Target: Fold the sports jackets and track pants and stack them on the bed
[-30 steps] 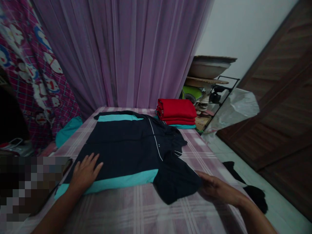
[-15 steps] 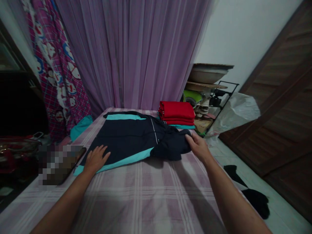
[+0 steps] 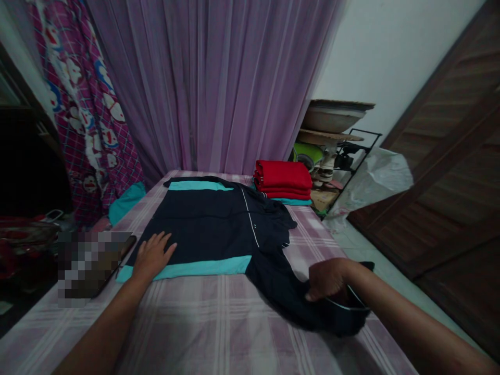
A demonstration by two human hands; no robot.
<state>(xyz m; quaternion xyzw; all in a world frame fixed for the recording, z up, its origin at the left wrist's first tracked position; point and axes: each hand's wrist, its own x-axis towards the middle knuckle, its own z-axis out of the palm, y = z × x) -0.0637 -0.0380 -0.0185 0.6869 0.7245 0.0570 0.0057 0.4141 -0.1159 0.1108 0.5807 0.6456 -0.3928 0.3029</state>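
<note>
A dark navy shirt (image 3: 211,232) with teal bands lies spread on a pink plaid cloth-covered surface (image 3: 219,323). My left hand (image 3: 153,254) rests flat with fingers spread on the shirt's near left corner, over the teal band. My right hand (image 3: 327,278) is closed on the shirt's near sleeve (image 3: 289,297), which is stretched out toward the right edge of the surface.
A stack of folded red clothes (image 3: 283,179) sits at the far right corner, on a teal piece. Purple curtains (image 3: 211,83) hang behind. A rack (image 3: 336,151) with a basin stands at the right. A dark flat object (image 3: 117,258) lies left of my left hand.
My right hand had the sleeve folded in near the shirt's far right side; it has since pulled the sleeve back out toward me and to the right. My left hand stayed put.
</note>
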